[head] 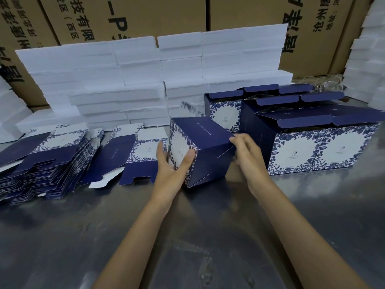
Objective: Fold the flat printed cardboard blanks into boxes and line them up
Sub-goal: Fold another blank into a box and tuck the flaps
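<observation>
The steel table (pixel 187 236) carries everything; behind the hands rise stacked white foam trays (pixel 145 80) against brown shipping cartons (pixel 145 15). To the right of the grip, the finished blue-and-white boxes (pixel 308 147) stand in rows with their top flaps open. To the left of the grip, the flat printed blanks (pixel 52 163) lie in a fanned pile.

Between the two hands, the half-formed box (pixel 198 151) sits tilted, one lower corner on the table. The left hand (pixel 173 165) cups its floral face, thumb over the near edge, fingers behind it. The right hand (pixel 245 151) pinches a bottom flap (pixel 218 161) at the box's right end.

To do this step well, I judge the left hand should keep the walls square while the right tucks the flap fully along its crease; a skewed tube would likely let the base spring open. Then it can join the row on the right.
</observation>
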A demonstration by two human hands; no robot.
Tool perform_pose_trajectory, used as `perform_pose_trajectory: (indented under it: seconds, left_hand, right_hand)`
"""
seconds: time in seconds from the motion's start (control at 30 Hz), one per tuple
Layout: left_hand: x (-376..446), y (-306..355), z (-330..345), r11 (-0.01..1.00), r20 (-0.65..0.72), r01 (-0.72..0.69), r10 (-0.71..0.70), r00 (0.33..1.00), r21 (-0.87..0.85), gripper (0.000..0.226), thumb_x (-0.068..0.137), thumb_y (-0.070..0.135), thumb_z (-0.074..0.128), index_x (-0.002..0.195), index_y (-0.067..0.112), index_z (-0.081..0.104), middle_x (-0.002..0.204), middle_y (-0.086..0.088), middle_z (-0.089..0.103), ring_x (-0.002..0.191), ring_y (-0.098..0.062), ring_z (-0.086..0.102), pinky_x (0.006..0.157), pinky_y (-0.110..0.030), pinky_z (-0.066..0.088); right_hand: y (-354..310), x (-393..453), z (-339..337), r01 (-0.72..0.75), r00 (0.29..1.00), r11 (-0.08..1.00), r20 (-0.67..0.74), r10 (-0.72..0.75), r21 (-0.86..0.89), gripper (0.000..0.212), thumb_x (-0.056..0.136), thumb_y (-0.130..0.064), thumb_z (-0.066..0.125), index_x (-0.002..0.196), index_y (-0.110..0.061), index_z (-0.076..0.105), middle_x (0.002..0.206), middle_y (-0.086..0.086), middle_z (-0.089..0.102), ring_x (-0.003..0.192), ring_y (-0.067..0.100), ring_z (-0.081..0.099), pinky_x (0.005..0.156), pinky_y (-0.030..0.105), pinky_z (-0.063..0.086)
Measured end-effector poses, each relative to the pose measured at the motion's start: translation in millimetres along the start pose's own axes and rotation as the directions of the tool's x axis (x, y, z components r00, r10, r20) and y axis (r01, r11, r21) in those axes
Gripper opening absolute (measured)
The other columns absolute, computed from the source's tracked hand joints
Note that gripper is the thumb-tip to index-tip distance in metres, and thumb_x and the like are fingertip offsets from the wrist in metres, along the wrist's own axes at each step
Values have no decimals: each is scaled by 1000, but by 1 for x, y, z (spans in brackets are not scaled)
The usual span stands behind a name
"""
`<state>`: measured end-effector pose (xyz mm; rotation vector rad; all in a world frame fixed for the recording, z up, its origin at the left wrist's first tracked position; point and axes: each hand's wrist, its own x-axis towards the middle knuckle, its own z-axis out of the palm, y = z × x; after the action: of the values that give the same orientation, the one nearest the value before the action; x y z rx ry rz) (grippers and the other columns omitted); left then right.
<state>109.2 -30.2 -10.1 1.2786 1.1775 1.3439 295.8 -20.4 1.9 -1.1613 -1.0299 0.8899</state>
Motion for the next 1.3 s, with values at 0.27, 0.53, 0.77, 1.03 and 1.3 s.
perform_pose_trajectory:
  seconds: [0.27, 0.53, 0.77, 1.03, 1.3]
  left_hand:
    - [-2, 17, -8, 950, -79, -305, 309, 948, 64, 116, 62, 55, 88, 149, 62, 11, 154, 29, 32, 133, 2, 43, 106, -24, 39]
    - [-8, 35, -6, 941, -163, -336, 338, 927, 43, 41, 94, 37, 65, 133, 31, 53, 113, 5, 66, 100, -1, 64, 97, -34, 51]
    - [-7, 32, -4, 982, -207, -182, 187, 960, 39, 25, 99, 42, 56, 107, 21, 65, 102, 4, 69, 98, -18, 64, 99, -48, 51]
    - [-4, 29, -7, 990, -87, -142, 142, 986, 10, 32, 95, 41, 63, 76, 17, 54, 66, 6, 49, 62, -7, 45, 60, -15, 42]
    - [2, 44, -19, 960, 120, -69, 38, 992, 273, 41, 97, 26, 63, 61, 16, 46, 64, -8, 57, 58, -16, 55, 73, -35, 43]
  right_hand:
    - [4, 7, -6, 37, 999, 998, 40, -35, -41, 41, 94, 8, 46, 108, -25, 65, 118, 1, 71, 113, 13, 64, 101, 31, 50]
    - [-3, 4, -6, -72, 984, 997, 161, 76, -31, 50, 90, 2, 59, 134, -22, 53, 138, -1, 58, 131, 14, 52, 104, 25, 45]
    - [-9, -6, -6, -3, 896, 999, 443, -14, 38, 110, 62, -62, 84, 154, -53, 24, 155, -34, 28, 131, -22, 36, 104, 16, 33]
    - [-12, -11, 2, 31, 939, 999, 342, -34, 16, 95, 57, -50, 81, 142, -56, 39, 143, -25, 47, 133, -2, 46, 107, 32, 41]
    - [-5, -14, 3, 15, 934, 995, 353, -50, 100, 94, 59, -35, 73, 144, -56, 39, 134, -33, 57, 117, -8, 60, 95, 27, 48]
